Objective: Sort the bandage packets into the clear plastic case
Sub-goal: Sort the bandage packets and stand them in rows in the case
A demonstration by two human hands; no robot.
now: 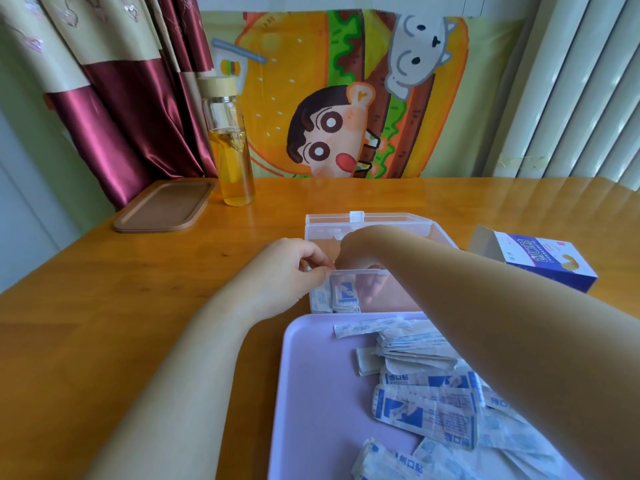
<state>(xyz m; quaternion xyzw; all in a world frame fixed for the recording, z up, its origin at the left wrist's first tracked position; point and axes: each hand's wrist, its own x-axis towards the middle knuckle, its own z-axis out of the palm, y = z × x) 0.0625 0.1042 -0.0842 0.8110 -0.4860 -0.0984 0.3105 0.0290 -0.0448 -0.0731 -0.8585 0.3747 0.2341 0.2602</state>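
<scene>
Inside the one clear plastic case (391, 303), at its near left corner, at least two white-and-blue bandage packets (343, 296) stand upright. The left hand (287, 271) pinches the case's near rim. The right hand (353, 254) reaches inside; I cannot tell its grip. Nearer, one lilac plastic tray (311, 375) holds a heap of loose packets (426, 407), too overlapped to count.

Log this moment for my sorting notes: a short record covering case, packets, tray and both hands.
case: clear plastic case, lid open
in case: packets standing at its left end
tray: lilac tray nearer the camera, loose packets heaped on it
left hand: pinches the case's near-left corner
right hand: reaches into the case; grip unclear
beside: opened bandage box, right of case
</scene>
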